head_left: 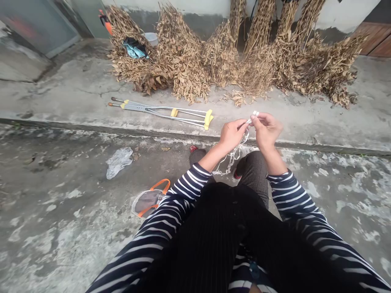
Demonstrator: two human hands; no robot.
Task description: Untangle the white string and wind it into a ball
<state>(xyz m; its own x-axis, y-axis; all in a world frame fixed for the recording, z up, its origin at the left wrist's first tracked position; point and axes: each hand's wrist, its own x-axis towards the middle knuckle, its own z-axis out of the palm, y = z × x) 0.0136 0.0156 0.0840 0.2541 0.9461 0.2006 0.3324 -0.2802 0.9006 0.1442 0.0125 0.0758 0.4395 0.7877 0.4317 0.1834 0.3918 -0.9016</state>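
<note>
In front of my knees, my left hand [233, 133] and my right hand [266, 127] come close together, fingers pinched on a thin white cord [234, 155]. A short, flat-looking white stretch of it spans the fingertips of both hands. From there the cord drops in loose, wavy strands between my legs toward the ground. Whether it is string or ribbon is too fine to tell.
A pair of metal crutches [159, 110] with yellow pads lies on the raised concrete step. Dried plant bundles [189, 61] lean along the wall. Left of my legs are a clear plastic bag [119, 162] and a mesh bag with orange handles [147, 202].
</note>
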